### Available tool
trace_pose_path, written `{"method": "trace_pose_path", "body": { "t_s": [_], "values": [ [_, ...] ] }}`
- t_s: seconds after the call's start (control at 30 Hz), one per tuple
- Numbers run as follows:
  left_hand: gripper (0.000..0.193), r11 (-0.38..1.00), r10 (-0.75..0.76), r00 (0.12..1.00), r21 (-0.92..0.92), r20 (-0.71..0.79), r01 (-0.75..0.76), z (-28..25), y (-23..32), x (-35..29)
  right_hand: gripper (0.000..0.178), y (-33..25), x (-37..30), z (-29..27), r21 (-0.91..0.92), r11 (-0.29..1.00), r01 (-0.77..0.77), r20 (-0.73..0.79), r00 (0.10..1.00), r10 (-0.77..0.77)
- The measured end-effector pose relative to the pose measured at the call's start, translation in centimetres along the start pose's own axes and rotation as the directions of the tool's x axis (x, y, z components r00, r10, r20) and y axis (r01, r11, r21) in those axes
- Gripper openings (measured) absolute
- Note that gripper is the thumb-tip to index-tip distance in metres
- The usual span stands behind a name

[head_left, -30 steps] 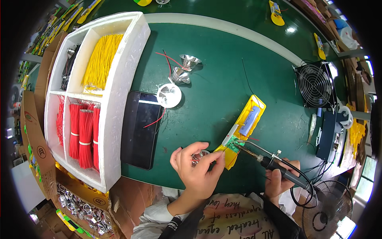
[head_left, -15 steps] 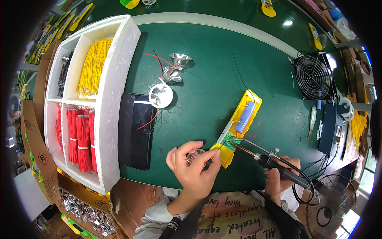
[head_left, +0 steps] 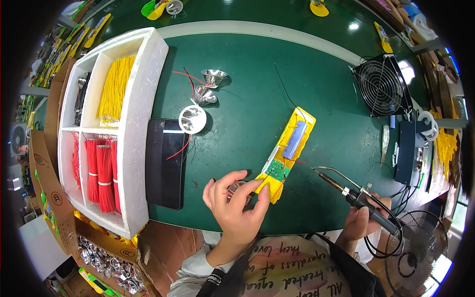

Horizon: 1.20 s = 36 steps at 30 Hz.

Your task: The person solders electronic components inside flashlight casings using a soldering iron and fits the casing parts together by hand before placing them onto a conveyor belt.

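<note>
A long yellow plastic housing (head_left: pixel 307 119) lies slanted on the green bench, with a blue cylindrical battery cell (head_left: pixel 295 140) and a green circuit board (head_left: pixel 278 170) inside it. At its near end, the thumb and index finger of my left hand (head_left: pixel 236 205) close on the housing's edge; a thin wire there is too small to follow. Partly hidden beneath that hand is a silver reflector cup (head_left: pixel 236 189). My right hand (head_left: pixel 360 222) grips a soldering iron (head_left: pixel 357 199) with a thin metal solder-feed tube alongside. Its tip is to the right of the board, apart from it.
To the left stands a white foam box (head_left: pixel 143 123) with yellow, red and black wires. Beside it lie a black tablet-like slab (head_left: pixel 166 173) and several reflector cups (head_left: pixel 192 120) with wires. At the right are a black fan (head_left: pixel 381 85) and a dark box (head_left: pixel 408 151).
The soldering iron has moved right, away from the circuit board, leaving the board uncovered. My left finger and thumb have shifted slightly at the housing's near end. The whole view has shifted a little.
</note>
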<state>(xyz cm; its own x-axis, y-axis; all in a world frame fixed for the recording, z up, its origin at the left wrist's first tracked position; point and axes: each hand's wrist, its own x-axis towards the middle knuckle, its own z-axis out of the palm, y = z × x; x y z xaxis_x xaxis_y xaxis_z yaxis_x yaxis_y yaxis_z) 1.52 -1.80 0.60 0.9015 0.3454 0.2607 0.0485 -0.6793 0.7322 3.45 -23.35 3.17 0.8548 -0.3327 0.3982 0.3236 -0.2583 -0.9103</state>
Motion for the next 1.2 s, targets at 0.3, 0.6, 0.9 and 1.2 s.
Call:
{"method": "trace_pose_path", "body": {
  "t_s": [0.3, 0.6, 0.9, 1.2],
  "values": [
    [0.042, 0.949, -0.045, 0.989, -0.315, -0.142, -0.002, -0.9, -1.3, -2.9, 0.033, 1.1, 0.4, -1.3, 0.033, 0.998, -0.045, -0.008, 0.999, 0.045],
    [0.009, 0.973, 0.039, 0.998, -0.224, -0.051, -0.049, -0.9, -0.8, -1.4, 0.027, 2.0, 0.6, -1.3, 0.012, 0.997, -0.071, -0.034, 0.997, 0.071],
    [0.011, 0.981, 0.037, 0.997, -0.185, -0.07, -0.05, 0.0, -0.3, -0.7, 0.028, 2.1, 0.8, -1.4, 0.021, 0.997, -0.074, -0.031, 0.997, 0.075],
    [0.017, 0.995, 0.022, 0.997, -0.093, -0.067, -0.028, 0.4, 0.4, -0.7, 0.031, 1.3, 0.7, -0.4, 0.133, 0.989, -0.059, 0.035, 0.998, 0.055]
  ]
}}
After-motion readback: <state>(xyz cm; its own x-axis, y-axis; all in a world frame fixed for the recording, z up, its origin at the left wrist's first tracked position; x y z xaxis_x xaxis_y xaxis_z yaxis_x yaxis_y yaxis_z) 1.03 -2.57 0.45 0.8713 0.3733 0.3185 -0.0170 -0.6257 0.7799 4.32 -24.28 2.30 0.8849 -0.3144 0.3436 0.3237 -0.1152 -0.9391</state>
